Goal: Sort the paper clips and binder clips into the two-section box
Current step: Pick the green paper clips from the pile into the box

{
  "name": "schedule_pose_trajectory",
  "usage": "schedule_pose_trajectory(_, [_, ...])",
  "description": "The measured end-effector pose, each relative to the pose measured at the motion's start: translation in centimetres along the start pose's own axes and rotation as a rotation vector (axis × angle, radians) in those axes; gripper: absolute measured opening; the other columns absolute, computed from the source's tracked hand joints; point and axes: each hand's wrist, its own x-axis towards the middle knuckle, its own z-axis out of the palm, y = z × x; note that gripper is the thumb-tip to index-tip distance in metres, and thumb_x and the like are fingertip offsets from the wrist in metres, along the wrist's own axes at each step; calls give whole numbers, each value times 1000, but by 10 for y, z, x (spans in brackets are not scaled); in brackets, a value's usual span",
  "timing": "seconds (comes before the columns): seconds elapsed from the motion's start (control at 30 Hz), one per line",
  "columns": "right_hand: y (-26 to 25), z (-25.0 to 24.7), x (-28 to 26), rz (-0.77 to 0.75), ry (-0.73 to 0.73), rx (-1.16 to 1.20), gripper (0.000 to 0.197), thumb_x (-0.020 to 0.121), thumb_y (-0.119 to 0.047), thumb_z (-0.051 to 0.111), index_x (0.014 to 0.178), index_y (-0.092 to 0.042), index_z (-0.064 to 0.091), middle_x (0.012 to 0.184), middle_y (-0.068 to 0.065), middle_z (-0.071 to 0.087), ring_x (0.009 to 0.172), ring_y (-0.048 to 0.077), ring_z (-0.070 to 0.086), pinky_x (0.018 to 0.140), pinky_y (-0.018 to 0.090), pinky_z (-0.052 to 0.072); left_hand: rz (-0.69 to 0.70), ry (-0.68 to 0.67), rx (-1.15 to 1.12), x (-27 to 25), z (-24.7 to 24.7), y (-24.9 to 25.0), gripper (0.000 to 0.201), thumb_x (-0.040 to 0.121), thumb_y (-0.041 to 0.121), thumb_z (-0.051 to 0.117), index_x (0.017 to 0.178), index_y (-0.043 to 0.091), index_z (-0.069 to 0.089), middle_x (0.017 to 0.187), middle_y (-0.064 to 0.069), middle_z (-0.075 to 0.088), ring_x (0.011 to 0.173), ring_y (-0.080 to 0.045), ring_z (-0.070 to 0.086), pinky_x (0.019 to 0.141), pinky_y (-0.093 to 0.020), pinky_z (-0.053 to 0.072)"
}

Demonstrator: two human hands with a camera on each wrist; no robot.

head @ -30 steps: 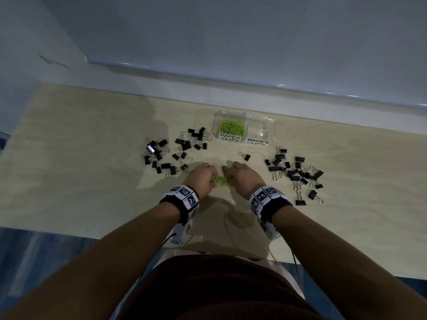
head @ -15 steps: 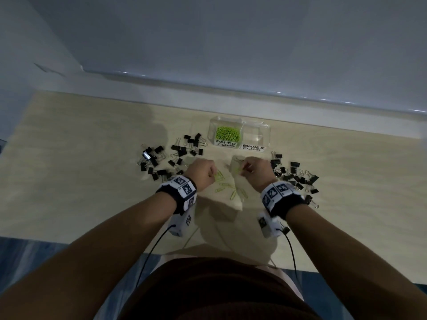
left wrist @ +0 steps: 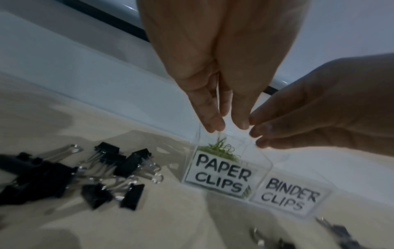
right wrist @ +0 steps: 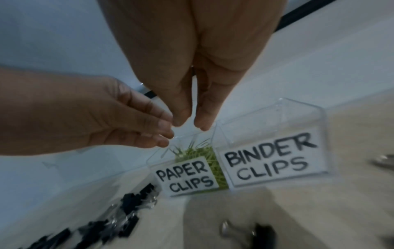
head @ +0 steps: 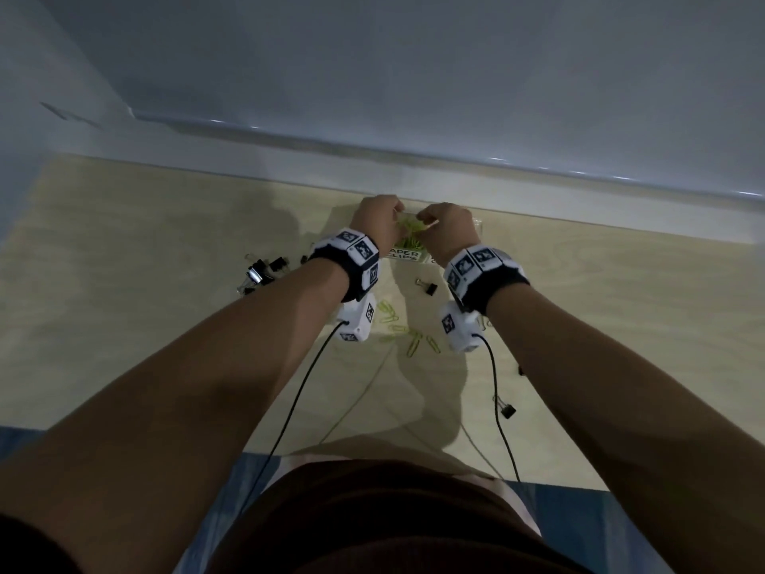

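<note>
Both hands hang over the paper-clip side of the clear box, letting green clips fall in.

The two-section box (right wrist: 245, 148) stands at the table's far edge; its left section, labelled PAPER CLIPS, already holds a heap of green paper clips (left wrist: 219, 150), while the BINDER CLIPS section looks empty. The left hand (left wrist: 224, 70) and right hand (right wrist: 187, 67) point fingers-down just above that section, fingertips loosely spread and holding nothing I can make out, probably so clips drop straight in. More paper clips (head: 407, 329) lie on the table (head: 145, 325) nearer the person, with black binder clips (left wrist: 102, 171) on both sides. Nothing blocks the box.
</note>
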Motion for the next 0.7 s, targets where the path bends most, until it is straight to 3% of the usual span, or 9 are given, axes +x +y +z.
schedule_pose_trajectory(0.1, [24,5,-29,-92,46,16,15,82,-7,60,93,-7,70,97,14,68,86,28,65,82,38,53,164,2,50,-20,0,-17,30,86,14,63,115,7,62,113,-10,65,101,-24,62,90,-35,50])
schedule_pose_trajectory(0.2, [46,14,-68,-78,-193,-94,14,83,-9,62,95,-8,69,97,10,68,84,24,64,81,36,55,292,-163,173,-45,4,-46,24,90,8,55,112,9,63,115,-7,61,104,-23,58,93,-34,47])
schedule_pose_trajectory(0.3, [63,33,-101,-118,-420,-201,27,79,-12,64,106,-9,63,108,11,60,92,25,58,81,35,51,368,-461,396,-61,12,-72,50,86,-2,48,132,17,50,138,-2,44,125,-22,41,106,-37,36])
schedule_pose_trajectory(0.37, [66,47,-114,-116,-451,-215,42,80,-18,65,121,-14,54,117,11,49,97,27,53,83,35,48,424,-532,521,-66,15,-79,67,83,-5,46,143,24,36,147,5,32,130,-19,30,104,-37,37])
schedule_pose_trajectory(0.47, [60,60,-119,-142,-395,-168,45,80,-15,66,123,-14,54,117,11,48,99,27,53,82,28,45,499,-513,550,-70,20,-81,65,83,-3,49,140,26,40,143,8,37,123,-18,34,100,-36,40])
schedule_pose_trajectory(0.63, [47,70,-115,-82,-297,-48,32,74,-9,67,106,-10,63,103,12,56,89,31,58,81,33,48,442,-459,494,-76,27,-84,28,91,15,52,119,15,60,121,0,54,112,-20,46,94,-36,41])
schedule_pose_trajectory(0.7, [45,73,-114,-58,-246,-24,20,72,-6,66,92,-9,65,94,11,58,83,30,58,75,28,47,406,-415,457,-82,31,-86,20,92,18,53,109,12,62,115,-3,55,110,-21,47,91,-32,37])
